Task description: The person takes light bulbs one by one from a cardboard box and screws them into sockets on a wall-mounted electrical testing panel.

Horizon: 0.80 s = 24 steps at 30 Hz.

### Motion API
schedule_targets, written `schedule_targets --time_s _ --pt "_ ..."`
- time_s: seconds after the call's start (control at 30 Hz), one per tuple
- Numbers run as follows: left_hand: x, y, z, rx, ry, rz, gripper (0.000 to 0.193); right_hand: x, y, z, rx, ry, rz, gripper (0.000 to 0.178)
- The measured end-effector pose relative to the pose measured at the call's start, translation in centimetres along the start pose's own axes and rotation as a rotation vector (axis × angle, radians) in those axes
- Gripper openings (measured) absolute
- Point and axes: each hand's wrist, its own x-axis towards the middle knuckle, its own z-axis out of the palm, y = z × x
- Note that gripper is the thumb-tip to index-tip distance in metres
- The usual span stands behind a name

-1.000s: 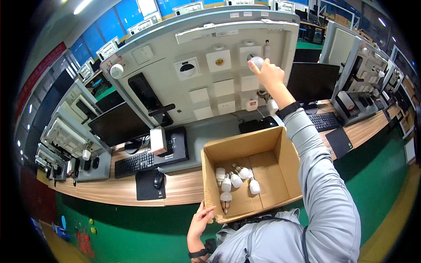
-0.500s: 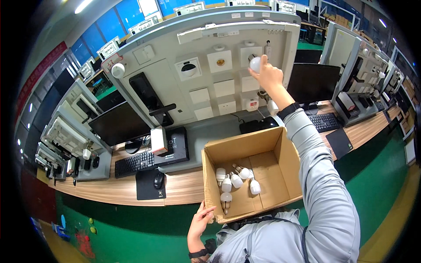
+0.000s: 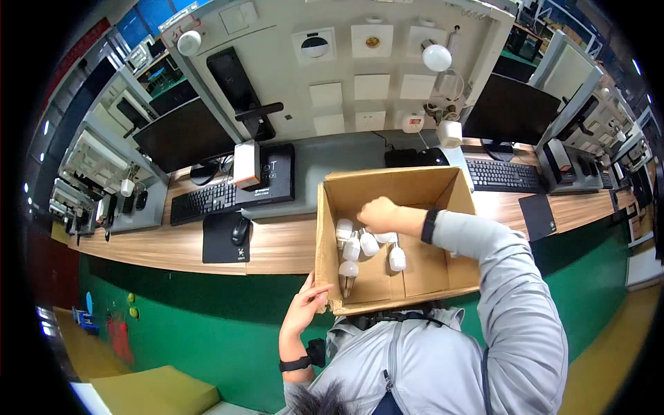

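An uncovered cardboard box [image 3: 453,277] sits in front of my body with several white light bulbs [image 3: 397,259] in its left half. My left hand [image 3: 304,306] grips the box at its near left corner. Inside the box, my right hand [image 3: 382,216] reaches over the bulbs with its fingers curled. Whatever those fingers hold, if anything, is hidden. One bulb nearest me lies by the left wall, its globe [image 3: 349,269] toward the far side. On the upright panel [image 3: 290,83], a lit-looking round bulb [image 3: 436,57] sits in the upper right holder, apart from both hands.
Behind the box runs a wooden desk [image 3: 283,242] with a keyboard [image 3: 200,203], a mouse [image 3: 240,231] and a black flat box [image 3: 277,187] on the left. Monitors [image 3: 510,109] flank the panel. A white lamp [image 3: 449,133] projects near the panel's lower right.
My right hand has let go of the round bulb on the panel and come down into the box. That bulb stays in its holder. My left hand keeps its grip; the view has tilted downward.
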Motion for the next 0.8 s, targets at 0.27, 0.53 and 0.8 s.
schedule_targets --time_s 0.27,0.53,0.8 --pt "0.0 0.0 0.3 -0.028 0.032 0.021 0.031 1.7 0.0 10.6 0.212 -0.113 0.395 0.063" --pt "0.1 -0.6 0.1 -0.052 0.014 0.056 0.032 0.9 3.0 3.4 0.584 0.127 0.089 0.063" --pt "0.3 -0.7 -0.2 -0.074 -0.013 0.043 0.032 -2.3 6.2 -7.4 1.865 0.067 0.063 0.040"
